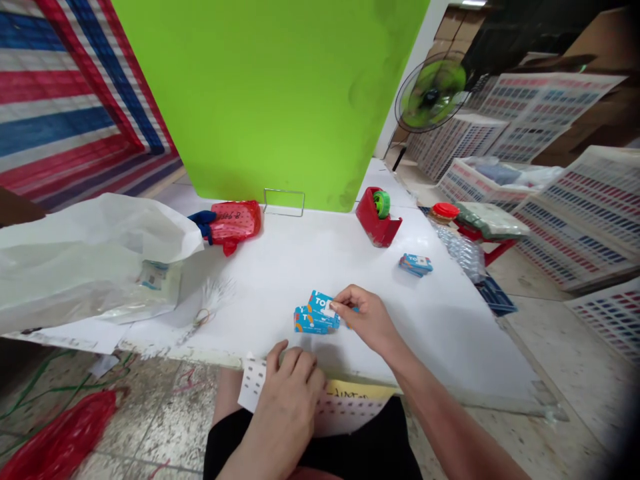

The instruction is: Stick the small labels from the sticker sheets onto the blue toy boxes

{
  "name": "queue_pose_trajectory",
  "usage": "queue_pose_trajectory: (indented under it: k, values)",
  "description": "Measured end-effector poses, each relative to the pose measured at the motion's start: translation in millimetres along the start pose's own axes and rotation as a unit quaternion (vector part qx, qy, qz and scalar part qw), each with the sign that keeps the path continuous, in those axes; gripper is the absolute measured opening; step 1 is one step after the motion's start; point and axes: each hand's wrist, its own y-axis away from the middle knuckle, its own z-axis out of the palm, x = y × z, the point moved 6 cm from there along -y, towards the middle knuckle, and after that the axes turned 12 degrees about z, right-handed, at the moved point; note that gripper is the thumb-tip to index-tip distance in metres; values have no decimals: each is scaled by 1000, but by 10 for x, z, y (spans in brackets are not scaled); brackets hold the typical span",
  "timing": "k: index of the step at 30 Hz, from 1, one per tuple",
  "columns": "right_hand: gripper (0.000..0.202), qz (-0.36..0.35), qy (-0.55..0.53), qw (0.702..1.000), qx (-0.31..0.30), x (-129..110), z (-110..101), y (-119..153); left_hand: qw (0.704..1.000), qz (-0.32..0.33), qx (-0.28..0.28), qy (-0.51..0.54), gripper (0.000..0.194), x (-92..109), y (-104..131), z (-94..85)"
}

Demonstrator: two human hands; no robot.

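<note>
Blue cards [317, 322] with white "TO" lettering lie in a pile near the table's front edge, the top blue card [320, 301] askew over the others. My right hand [369, 319] pinches at the right side of that top card, by a small white patch. Whether the fingertips also hold a label there is too small to tell. Over my lap hangs a white label sheet [350, 405] printed with rows of small dark squares, with a yellow handwritten strip along it. My left hand [293, 393] closes over this sheet, its fingers curled and thumb against it.
Another stack of blue cards [416, 264] sits to the right, below a red tape dispenser [376, 220]. A red packet [235, 223] and a wire stand [284, 202] are at the back by a green panel [280, 100]. A white plastic bag [90, 253] covers the left side.
</note>
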Motion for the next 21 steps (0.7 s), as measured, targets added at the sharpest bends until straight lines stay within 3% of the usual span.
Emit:
queue_pose_trajectory:
  k: [7, 12, 21]
  values:
    - [9, -35, 79, 996, 17, 3, 169, 4, 997, 30, 1, -66, 13, -83, -99, 77]
    - [9, -77, 121, 988, 63, -25, 170, 18, 997, 26, 0, -70, 16, -155, -134, 124]
    - [14, -2, -30, 999, 24, 91, -137, -66, 997, 24, 3, -71, 15, -158, -180, 81]
